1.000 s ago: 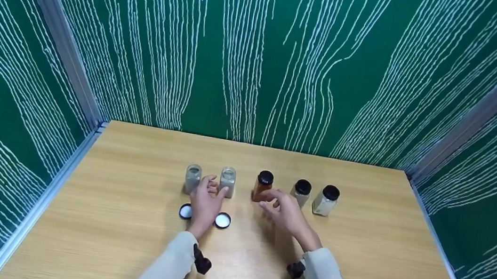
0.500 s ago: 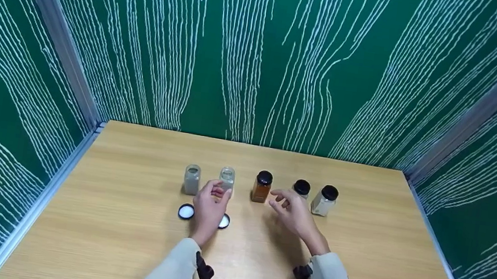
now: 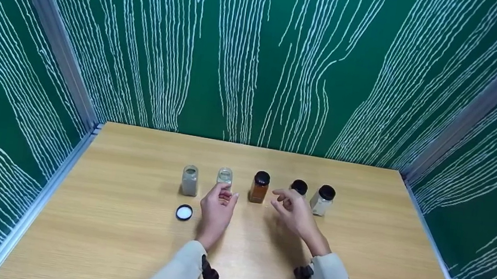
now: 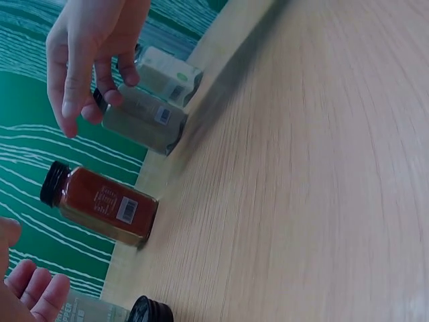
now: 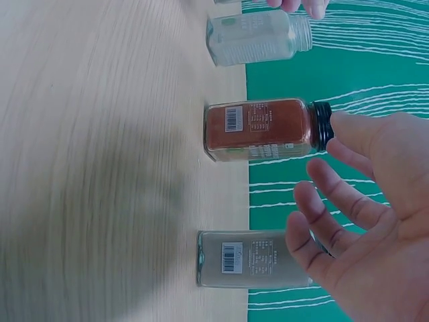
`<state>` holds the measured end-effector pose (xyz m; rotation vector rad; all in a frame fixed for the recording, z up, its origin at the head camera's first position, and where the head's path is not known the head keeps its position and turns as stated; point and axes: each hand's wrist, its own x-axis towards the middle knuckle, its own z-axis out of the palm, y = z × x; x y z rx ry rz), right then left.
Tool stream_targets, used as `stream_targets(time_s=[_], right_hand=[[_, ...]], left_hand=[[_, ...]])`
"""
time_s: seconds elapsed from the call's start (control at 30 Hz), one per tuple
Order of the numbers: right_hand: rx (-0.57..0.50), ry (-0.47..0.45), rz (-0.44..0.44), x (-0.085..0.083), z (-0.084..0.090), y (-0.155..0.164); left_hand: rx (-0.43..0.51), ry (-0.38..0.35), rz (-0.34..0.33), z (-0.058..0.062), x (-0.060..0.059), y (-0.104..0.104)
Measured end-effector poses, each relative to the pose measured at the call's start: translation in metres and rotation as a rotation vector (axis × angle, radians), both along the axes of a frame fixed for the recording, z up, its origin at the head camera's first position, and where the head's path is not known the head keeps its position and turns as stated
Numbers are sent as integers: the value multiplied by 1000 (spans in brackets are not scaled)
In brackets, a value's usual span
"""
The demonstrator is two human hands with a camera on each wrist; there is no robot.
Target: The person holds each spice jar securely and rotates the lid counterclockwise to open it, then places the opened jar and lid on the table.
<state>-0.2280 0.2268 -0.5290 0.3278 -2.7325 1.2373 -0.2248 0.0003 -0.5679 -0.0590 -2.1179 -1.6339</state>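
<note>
On a light wooden table [image 3: 113, 236] walled in by green panels, five small spice jars stand in a row well back from the near edge. Furthest left is an uncapped jar of grey powder [image 3: 190, 180], upright, with a loose cap [image 3: 184, 212] lying white side up on the wood just in front of it, probably set there so it stays close to its own jar. Next comes a second uncapped jar [image 3: 225, 177], and the left hand [image 3: 217, 211] hovers just in front of it, fingers loosely curled with the tips near the glass; whether they touch it cannot be told, and nothing shows clamped in them. A black cap [image 4: 150, 311] lies on the table under that hand, seen only from the left wrist. At the middle of the row stands the capped jar of reddish-brown spice [image 3: 259, 187], black lid on, apart from both hands. The right hand [image 3: 293, 210] hangs to its right, fingers spread and relaxed, gripping nothing, near the capped pale jar [image 3: 298, 188] behind it. A last capped jar [image 3: 322, 199] closes the row, untouched. Even spacing between the jars seems to leave room for fingers to close round any one.
</note>
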Motion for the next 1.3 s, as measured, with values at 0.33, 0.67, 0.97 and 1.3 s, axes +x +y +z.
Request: stream_targets(time_s=[0.33,0.67,0.97,1.3], right_hand=[[24,83,2,0,0,1],[15,130,3,0,1,-1],[-23,35,-32,-3,5,-2],[-44,42,-39,-6,8,-6]], left_hand=[[-16,-32,-36,0,2,12],[39,-104,-54,1,1,27],[49,-158,-36,1,-1,45],[27,-196,-3,-10,-3,63]])
